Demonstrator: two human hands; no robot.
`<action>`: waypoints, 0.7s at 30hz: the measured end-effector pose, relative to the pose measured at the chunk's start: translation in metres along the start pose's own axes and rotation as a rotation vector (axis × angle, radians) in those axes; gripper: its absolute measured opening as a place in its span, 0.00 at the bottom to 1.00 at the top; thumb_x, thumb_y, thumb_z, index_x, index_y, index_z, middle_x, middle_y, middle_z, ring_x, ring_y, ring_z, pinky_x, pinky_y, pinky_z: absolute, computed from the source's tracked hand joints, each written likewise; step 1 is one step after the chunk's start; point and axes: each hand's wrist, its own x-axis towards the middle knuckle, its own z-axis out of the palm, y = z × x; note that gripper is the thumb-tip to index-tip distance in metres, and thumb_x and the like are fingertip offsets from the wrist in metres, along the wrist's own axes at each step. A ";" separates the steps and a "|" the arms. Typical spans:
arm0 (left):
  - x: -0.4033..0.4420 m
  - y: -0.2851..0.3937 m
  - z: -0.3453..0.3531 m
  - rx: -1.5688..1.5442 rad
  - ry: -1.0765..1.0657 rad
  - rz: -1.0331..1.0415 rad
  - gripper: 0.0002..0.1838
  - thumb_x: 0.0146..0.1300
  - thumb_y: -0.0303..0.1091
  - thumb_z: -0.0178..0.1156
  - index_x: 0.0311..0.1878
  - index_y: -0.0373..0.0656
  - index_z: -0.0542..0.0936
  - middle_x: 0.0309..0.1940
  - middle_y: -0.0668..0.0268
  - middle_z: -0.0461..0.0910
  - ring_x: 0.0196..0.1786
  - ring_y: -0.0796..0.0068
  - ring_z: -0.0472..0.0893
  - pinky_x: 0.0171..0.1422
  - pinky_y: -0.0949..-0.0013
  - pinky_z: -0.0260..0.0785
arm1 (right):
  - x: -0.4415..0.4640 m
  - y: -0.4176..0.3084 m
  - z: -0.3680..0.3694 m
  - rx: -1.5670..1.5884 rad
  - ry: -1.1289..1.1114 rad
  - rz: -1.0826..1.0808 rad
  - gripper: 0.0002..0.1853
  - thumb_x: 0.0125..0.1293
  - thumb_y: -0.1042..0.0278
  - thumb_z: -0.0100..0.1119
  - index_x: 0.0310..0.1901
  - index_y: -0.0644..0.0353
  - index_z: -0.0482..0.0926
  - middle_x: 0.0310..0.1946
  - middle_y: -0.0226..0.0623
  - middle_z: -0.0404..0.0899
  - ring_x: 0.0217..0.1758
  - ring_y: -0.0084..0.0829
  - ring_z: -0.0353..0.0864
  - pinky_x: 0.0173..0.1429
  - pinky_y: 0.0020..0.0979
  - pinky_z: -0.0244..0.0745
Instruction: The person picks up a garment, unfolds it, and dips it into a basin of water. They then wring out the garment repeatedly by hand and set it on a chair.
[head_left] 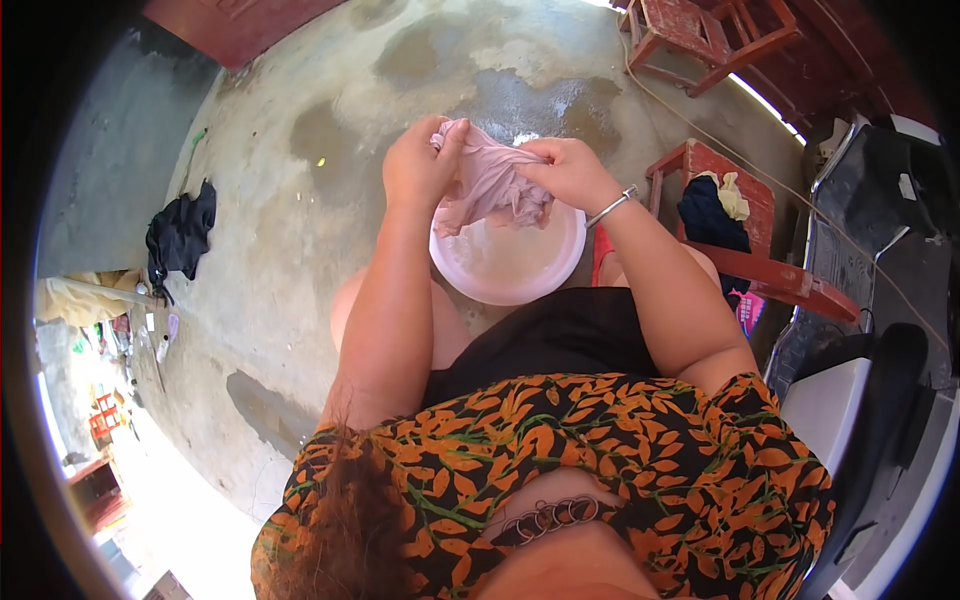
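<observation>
A crumpled, wet-looking pale pink cloth (pixel 490 180) hangs between my two hands. On its left side, my left hand (pixel 422 165) is closed on the fabric, thumb uppermost. My right hand (pixel 572 172), below a silver bangle, pinches the cloth's upper right part. Beneath the cloth stands a round whitish-pink basin (pixel 508 292) holding cloudy water. The bunched fabric covers the basin's far side, and its lower folds hang over the water.
Right of the basin, a red wooden stool (pixel 745 180) carries dark and cream cloths (pixel 715 212). Another red wooden seat (pixel 690 35) stands farther back. A black garment (pixel 182 240) lies at the left wall. Wet patches (pixel 330 130) mark the concrete floor, and a thin cord (pixel 720 130) runs at right.
</observation>
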 end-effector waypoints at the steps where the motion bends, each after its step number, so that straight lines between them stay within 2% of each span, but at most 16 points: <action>1: -0.001 0.002 -0.001 -0.054 -0.044 -0.041 0.22 0.62 0.57 0.57 0.43 0.47 0.83 0.32 0.60 0.84 0.37 0.62 0.83 0.41 0.62 0.73 | -0.002 0.000 0.000 0.002 0.006 -0.001 0.12 0.62 0.70 0.61 0.45 0.64 0.82 0.30 0.27 0.80 0.31 0.17 0.75 0.37 0.23 0.73; 3: -0.001 0.003 -0.001 -0.108 -0.089 -0.080 0.22 0.61 0.57 0.57 0.43 0.47 0.83 0.32 0.59 0.84 0.38 0.61 0.83 0.41 0.62 0.73 | -0.012 -0.013 0.000 0.212 -0.074 0.083 0.12 0.63 0.70 0.60 0.46 0.65 0.81 0.31 0.26 0.79 0.31 0.16 0.75 0.37 0.23 0.72; 4: -0.001 0.002 -0.001 -0.084 -0.077 -0.083 0.23 0.61 0.57 0.58 0.43 0.47 0.83 0.31 0.59 0.84 0.37 0.61 0.83 0.41 0.63 0.73 | -0.012 -0.012 0.000 0.210 -0.077 0.084 0.12 0.63 0.70 0.60 0.46 0.65 0.81 0.31 0.26 0.79 0.31 0.16 0.75 0.37 0.23 0.72; 6: -0.002 -0.003 0.000 -0.057 -0.064 -0.099 0.23 0.61 0.57 0.58 0.43 0.47 0.83 0.31 0.59 0.84 0.36 0.61 0.84 0.40 0.63 0.73 | -0.012 -0.008 0.003 0.249 -0.065 -0.078 0.13 0.61 0.66 0.61 0.44 0.64 0.82 0.30 0.33 0.82 0.32 0.20 0.79 0.37 0.25 0.75; 7: -0.002 -0.004 0.001 -0.048 -0.062 -0.081 0.23 0.60 0.57 0.59 0.43 0.46 0.83 0.30 0.59 0.84 0.35 0.61 0.84 0.40 0.63 0.73 | -0.009 -0.003 0.003 0.252 -0.067 -0.077 0.13 0.61 0.66 0.61 0.44 0.64 0.82 0.30 0.33 0.82 0.32 0.20 0.79 0.37 0.25 0.75; 9: 0.001 -0.006 0.004 -0.039 -0.058 -0.050 0.23 0.60 0.57 0.59 0.44 0.46 0.83 0.30 0.60 0.84 0.34 0.62 0.84 0.39 0.63 0.73 | 0.000 0.001 0.000 0.029 0.120 -0.123 0.12 0.61 0.66 0.61 0.43 0.64 0.82 0.31 0.33 0.83 0.33 0.20 0.78 0.39 0.26 0.75; 10: 0.002 -0.007 0.006 -0.051 -0.052 -0.025 0.22 0.60 0.55 0.61 0.43 0.45 0.83 0.27 0.60 0.84 0.31 0.66 0.83 0.36 0.66 0.73 | -0.002 0.005 -0.001 0.029 0.126 -0.125 0.12 0.61 0.66 0.61 0.43 0.64 0.82 0.31 0.33 0.83 0.33 0.20 0.78 0.39 0.26 0.75; 12: 0.000 0.000 0.003 -0.066 -0.045 -0.006 0.20 0.60 0.52 0.63 0.42 0.43 0.83 0.25 0.60 0.83 0.28 0.70 0.83 0.34 0.68 0.73 | -0.009 -0.006 0.000 0.072 0.026 -0.175 0.12 0.62 0.66 0.61 0.43 0.65 0.82 0.31 0.31 0.83 0.34 0.19 0.77 0.41 0.25 0.74; 14: -0.004 0.005 -0.003 -0.223 -0.191 -0.123 0.18 0.61 0.49 0.64 0.42 0.42 0.83 0.26 0.62 0.83 0.29 0.73 0.83 0.34 0.71 0.73 | -0.008 -0.005 0.001 0.166 0.013 -0.146 0.11 0.63 0.69 0.59 0.43 0.65 0.81 0.34 0.28 0.82 0.36 0.16 0.76 0.42 0.23 0.73; 15: -0.005 0.001 0.000 -0.221 -0.192 -0.126 0.18 0.61 0.49 0.64 0.42 0.42 0.83 0.26 0.62 0.83 0.29 0.73 0.83 0.34 0.71 0.73 | -0.007 -0.004 0.001 0.262 0.013 -0.119 0.10 0.64 0.72 0.58 0.44 0.66 0.81 0.36 0.25 0.80 0.38 0.14 0.74 0.44 0.21 0.71; 17: -0.002 -0.004 0.006 -0.110 -0.156 0.012 0.23 0.60 0.56 0.60 0.43 0.44 0.82 0.24 0.60 0.83 0.29 0.67 0.83 0.36 0.66 0.72 | -0.001 -0.001 -0.001 0.226 0.073 -0.096 0.10 0.64 0.72 0.58 0.44 0.66 0.81 0.36 0.25 0.80 0.38 0.14 0.74 0.44 0.21 0.71; 19: -0.003 -0.005 0.009 -0.160 -0.189 -0.007 0.22 0.60 0.54 0.61 0.43 0.44 0.82 0.24 0.61 0.83 0.29 0.68 0.83 0.36 0.66 0.72 | -0.003 0.001 -0.003 0.191 0.137 -0.070 0.10 0.64 0.72 0.58 0.45 0.66 0.81 0.36 0.25 0.80 0.39 0.14 0.74 0.45 0.21 0.71; 21: -0.004 -0.001 0.008 -0.214 -0.214 -0.042 0.21 0.60 0.53 0.62 0.44 0.44 0.82 0.23 0.61 0.82 0.30 0.69 0.83 0.36 0.67 0.72 | -0.013 -0.011 -0.001 0.188 0.018 -0.146 0.10 0.64 0.71 0.58 0.45 0.66 0.81 0.36 0.24 0.80 0.39 0.14 0.74 0.44 0.21 0.71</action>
